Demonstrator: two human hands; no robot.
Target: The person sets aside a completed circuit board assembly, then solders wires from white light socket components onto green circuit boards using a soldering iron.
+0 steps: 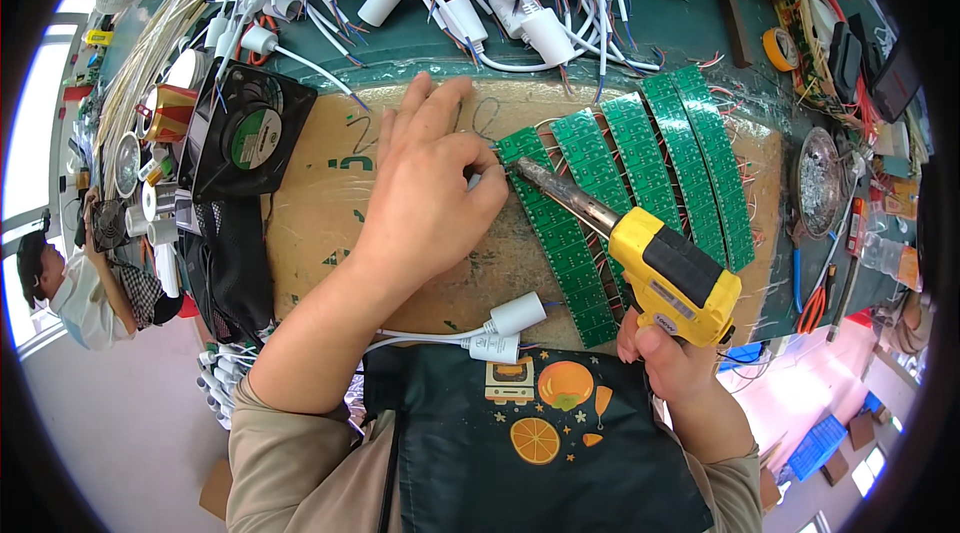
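Note:
My right hand [665,358] grips a yellow and black soldering gun [675,278]. Its metal tip reaches the upper left corner of the nearest green circuit board strip [565,258]. At that corner the thumb and forefinger of my left hand [430,183] are pinched together, and the other fingers stretch forward over the brown work board [330,203]. A small bit of blue, like a thin wire, shows by those fingertips. Several more green strips [640,148] lie alongside to the right, linked by short red and white wires.
White lamp holders with cords [545,38] are heaped at the far side. Two more lamp holders [517,315] lie near my apron. A black fan [250,133] stands left; at right are a yellow tape roll [780,50] and a metal bowl [818,183]. Another person [85,288] is far left.

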